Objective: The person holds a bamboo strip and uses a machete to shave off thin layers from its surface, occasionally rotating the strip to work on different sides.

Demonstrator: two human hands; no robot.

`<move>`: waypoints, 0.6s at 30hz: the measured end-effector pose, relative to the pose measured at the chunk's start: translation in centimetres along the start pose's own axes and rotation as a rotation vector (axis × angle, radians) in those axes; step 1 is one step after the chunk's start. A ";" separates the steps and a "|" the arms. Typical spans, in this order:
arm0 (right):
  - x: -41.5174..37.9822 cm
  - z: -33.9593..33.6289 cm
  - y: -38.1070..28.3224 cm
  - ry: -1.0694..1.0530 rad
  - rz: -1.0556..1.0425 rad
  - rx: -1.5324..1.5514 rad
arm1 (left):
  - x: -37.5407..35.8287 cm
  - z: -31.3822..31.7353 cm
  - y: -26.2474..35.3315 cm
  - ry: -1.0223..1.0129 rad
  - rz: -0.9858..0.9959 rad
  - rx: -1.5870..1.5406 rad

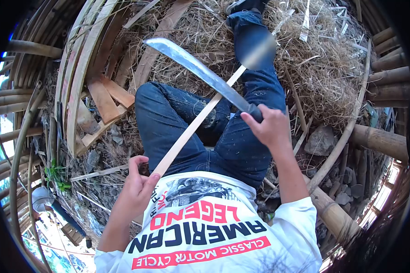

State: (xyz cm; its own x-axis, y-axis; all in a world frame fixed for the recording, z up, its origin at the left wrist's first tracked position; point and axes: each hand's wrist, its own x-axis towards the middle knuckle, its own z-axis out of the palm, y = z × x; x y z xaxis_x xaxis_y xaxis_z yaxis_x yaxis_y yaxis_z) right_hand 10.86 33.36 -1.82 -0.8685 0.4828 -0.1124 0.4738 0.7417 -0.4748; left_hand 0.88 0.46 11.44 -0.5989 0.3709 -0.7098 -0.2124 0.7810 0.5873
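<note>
A long pale bamboo strip (pixel 193 126) runs diagonally over my jeans, from my waist up past my outstretched leg. Its near end is in my left hand (pixel 140 183), between thumb and fingers. My right hand (pixel 269 123) is wrapped round the dark handle of a machete (pixel 197 69). The curved blade points up and to the left and crosses the strip above my lap. Whether blade and strip touch cannot be told. A blurred patch hides part of the strip near my shin.
Split bamboo lengths (pixel 83 68) and wooden boards (pixel 104 101) lie at the left. Dry shavings (pixel 323 77) cover the ground ahead. Thick bamboo poles (pixel 380 142) and rocks (pixel 322 140) are at the right. A bamboo wall (pixel 18 98) stands on the left.
</note>
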 end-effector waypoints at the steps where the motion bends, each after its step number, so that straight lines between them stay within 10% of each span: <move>1: 0.5 -0.2 0.7 0.000 0.042 -0.023 | -0.3 -0.2 0.4 -0.026 -0.041 -0.004; 18: 0.9 0.4 2.9 0.274 0.088 -0.168 | -0.2 0.1 -1.6 -0.120 -0.027 0.004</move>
State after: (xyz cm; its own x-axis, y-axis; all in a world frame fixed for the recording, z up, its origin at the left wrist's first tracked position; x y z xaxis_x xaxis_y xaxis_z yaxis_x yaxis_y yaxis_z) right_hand 11.38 35.81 -3.70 -0.7625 0.6387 0.1031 0.5826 0.7471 -0.3201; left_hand 1.37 -0.82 10.58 -0.4962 0.4075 -0.7667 -0.2234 0.7934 0.5663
